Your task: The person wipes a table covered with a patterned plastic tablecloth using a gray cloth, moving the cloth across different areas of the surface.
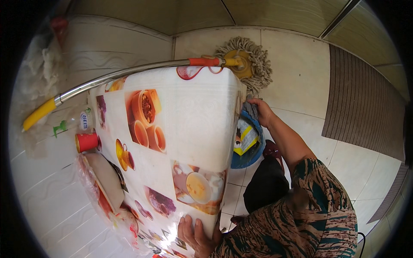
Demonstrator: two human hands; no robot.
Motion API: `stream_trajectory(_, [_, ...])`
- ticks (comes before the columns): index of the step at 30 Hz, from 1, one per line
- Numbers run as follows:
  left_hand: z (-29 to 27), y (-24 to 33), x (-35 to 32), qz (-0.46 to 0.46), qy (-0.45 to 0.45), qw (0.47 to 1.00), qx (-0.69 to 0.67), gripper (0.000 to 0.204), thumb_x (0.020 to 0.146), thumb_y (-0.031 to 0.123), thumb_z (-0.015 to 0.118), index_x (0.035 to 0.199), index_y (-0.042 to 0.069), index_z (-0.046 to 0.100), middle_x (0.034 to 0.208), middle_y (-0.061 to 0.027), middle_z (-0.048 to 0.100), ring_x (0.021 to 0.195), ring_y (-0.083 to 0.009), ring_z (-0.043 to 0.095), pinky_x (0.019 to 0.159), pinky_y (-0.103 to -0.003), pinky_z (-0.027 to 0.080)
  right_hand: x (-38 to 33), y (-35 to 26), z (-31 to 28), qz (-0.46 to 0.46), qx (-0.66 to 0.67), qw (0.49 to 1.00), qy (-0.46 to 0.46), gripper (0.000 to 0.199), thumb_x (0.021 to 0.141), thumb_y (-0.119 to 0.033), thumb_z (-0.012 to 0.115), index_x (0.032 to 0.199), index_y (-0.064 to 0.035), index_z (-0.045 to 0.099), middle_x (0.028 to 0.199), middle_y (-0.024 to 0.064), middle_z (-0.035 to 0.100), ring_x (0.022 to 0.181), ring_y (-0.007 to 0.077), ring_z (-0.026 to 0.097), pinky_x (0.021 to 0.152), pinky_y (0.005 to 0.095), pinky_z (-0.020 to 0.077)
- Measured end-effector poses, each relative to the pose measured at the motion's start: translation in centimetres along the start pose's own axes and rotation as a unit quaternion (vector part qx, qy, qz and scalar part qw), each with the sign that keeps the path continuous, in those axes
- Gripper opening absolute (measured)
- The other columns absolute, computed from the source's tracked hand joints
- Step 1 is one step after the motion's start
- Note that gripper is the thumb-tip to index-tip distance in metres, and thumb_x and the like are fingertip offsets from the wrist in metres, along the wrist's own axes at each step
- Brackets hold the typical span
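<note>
A grey cloth (251, 107) is pinched in my right hand (263, 112), low beside the table's edge near its far corner. Just below it stands a blue bin (249, 161) with a yellow and grey packet (247, 138) inside, partly hidden by the table. My left hand (198, 235) lies on the near end of the table (202, 103), fingers stretched out over its edge and holding nothing. The table wears a white plastic cover printed with cups and food.
A mop (244, 62) with a yellow and steel handle leans across the table's far end. Along the wall side are a red tin (87, 142), a clear bottle (84, 120) and a plastic-wrapped bundle (107, 189). A brown ribbed mat (363, 101) covers floor on the right.
</note>
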State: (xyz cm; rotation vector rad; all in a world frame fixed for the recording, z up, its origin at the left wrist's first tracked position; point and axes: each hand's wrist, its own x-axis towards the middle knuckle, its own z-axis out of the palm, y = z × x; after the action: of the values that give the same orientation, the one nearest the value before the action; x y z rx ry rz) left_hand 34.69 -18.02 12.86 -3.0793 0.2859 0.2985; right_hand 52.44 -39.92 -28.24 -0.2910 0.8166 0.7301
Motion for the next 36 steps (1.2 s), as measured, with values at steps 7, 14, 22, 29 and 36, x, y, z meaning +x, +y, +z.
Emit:
stream_trajectory(7, [-0.1,0.0,0.2,-0.001,0.001,1.000,-0.018,0.069,0.084,0.026,0.069,0.139,-0.002,0.035,0.139,-0.0300,0.038,0.126,-0.0482,0.039,0.104,-0.060,0.032,-7.6,1.0,6.3,-0.147,-0.249,0.957,-0.008,0.033,0.088,-0.022,0.068,0.112,0.0007,0.066,0.102,0.0070,0.071,0.093,0.0171,0.066,0.088,0.0304,0.0510])
stream_trajectory(14, [0.0,-0.1,0.1,-0.013,-0.015,0.998,-0.057,0.071,0.081,0.019,0.071,0.139,0.000,0.036,0.143,-0.0286,0.036,0.129,-0.0475,0.037,0.106,-0.060,0.030,-10.8,1.9,11.0,-0.242,-0.348,0.904,-0.064,0.025,0.091,-0.016,0.064,0.112,-0.0031,0.067,0.100,0.0031,0.070,0.092,0.0137,0.064,0.086,0.0286,0.0499])
stream_trajectory(22, [0.3,-0.6,-0.5,-0.006,-0.006,0.999,-0.034,0.071,0.081,0.021,0.070,0.139,0.000,0.036,0.142,-0.0289,0.037,0.128,-0.0475,0.037,0.106,-0.060,0.031,-5.4,-0.1,4.5,-0.170,-0.271,0.947,0.016,0.021,0.084,-0.010,0.065,0.100,0.0001,0.070,0.098,0.0077,0.070,0.086,0.0178,0.066,0.079,0.0311,0.0529])
stream_trajectory(29, [0.8,-1.0,0.3,0.023,-0.003,1.000,-0.010,0.071,0.081,0.025,0.070,0.138,-0.002,0.036,0.140,-0.0299,0.038,0.125,-0.0476,0.039,0.104,-0.060,0.033,1.0,-3.2,-6.6,-0.176,-0.527,0.724,0.409,0.038,0.085,-0.032,0.060,0.097,0.0022,0.070,0.096,0.0292,0.068,0.094,0.0424,0.066,0.082,0.0481,0.0518])
stream_trajectory(36, [0.2,-0.1,0.2,-0.012,0.016,0.997,-0.072,0.067,0.078,0.020,0.073,0.135,0.002,0.042,0.140,-0.0257,0.041,0.124,-0.0464,0.041,0.102,-0.058,0.035,3.9,-2.8,0.3,-0.183,-0.426,0.843,0.272,0.026,0.084,-0.018,0.065,0.097,0.0037,0.066,0.081,0.0103,0.067,0.064,0.0221,0.062,0.058,0.0350,0.0498])
